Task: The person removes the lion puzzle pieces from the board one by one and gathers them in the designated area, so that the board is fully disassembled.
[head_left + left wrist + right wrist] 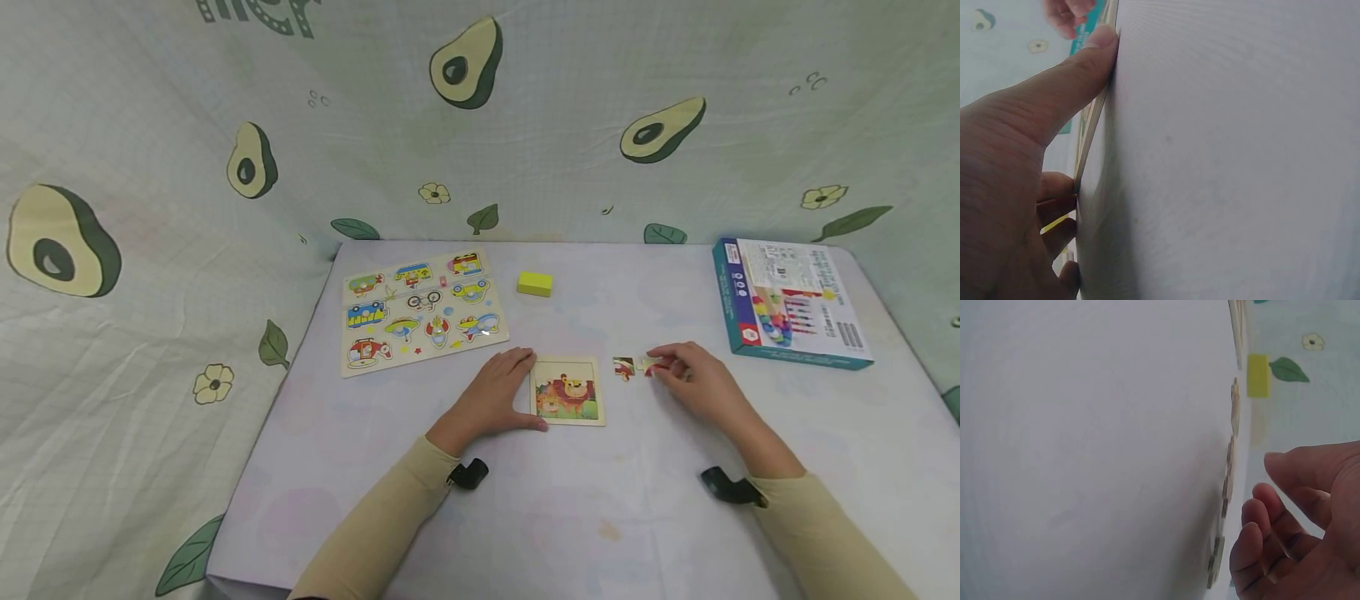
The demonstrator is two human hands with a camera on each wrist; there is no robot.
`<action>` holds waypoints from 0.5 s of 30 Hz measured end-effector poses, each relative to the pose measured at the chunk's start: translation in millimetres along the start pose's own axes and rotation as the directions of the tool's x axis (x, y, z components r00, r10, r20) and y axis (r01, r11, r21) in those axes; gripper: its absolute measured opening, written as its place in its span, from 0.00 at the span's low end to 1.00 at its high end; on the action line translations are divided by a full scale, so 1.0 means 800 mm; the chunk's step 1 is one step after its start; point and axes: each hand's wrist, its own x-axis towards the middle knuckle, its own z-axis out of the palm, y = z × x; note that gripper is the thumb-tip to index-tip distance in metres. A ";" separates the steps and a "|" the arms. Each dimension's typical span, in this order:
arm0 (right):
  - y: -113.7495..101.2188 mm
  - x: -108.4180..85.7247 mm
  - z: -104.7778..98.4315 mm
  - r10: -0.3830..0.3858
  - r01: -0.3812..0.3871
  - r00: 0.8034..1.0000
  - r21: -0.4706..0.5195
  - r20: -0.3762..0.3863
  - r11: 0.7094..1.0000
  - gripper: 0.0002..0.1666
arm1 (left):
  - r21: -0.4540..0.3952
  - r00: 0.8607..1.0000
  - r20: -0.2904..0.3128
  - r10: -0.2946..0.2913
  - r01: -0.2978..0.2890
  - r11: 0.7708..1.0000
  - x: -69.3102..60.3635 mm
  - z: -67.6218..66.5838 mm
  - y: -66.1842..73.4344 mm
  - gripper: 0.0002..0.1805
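A small square puzzle board (pixel 567 392) with a lion picture lies on the table, its upper part bare wood. My left hand (pixel 495 396) grips its left side, thumb at the lower corner and fingers at the upper one. In the left wrist view, the thumb (pixel 1102 39) presses the edge of the board (pixel 1090 140). To the right of the board lie loose puzzle pieces (pixel 623 367). My right hand (pixel 693 383) hovers over the rightmost ones, fingers loosely bent. The right wrist view has a gap between thumb and fingers, beside several pieces (pixel 1229 478) seen edge-on.
A larger vehicle puzzle board (pixel 423 308) lies at the back left, beyond my left hand. A yellow block (pixel 535 284) sits behind the small board. At the back right is a flat teal-edged box (pixel 797 304). A patterned cloth hangs behind the table (pixel 585 517).
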 end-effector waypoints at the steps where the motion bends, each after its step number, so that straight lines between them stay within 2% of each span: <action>1: -0.002 0.000 0.002 -0.008 0.008 1.000 0.003 0.000 1.000 0.19 | 0.000 1.000 0.000 -0.001 0.001 1.000 0.000 0.000 0.000 0.64; 15: -0.030 0.006 0.031 -0.083 0.082 0.996 0.044 0.022 0.996 0.18 | -0.005 1.000 -0.007 0.003 -0.003 1.000 0.000 0.000 0.000 0.64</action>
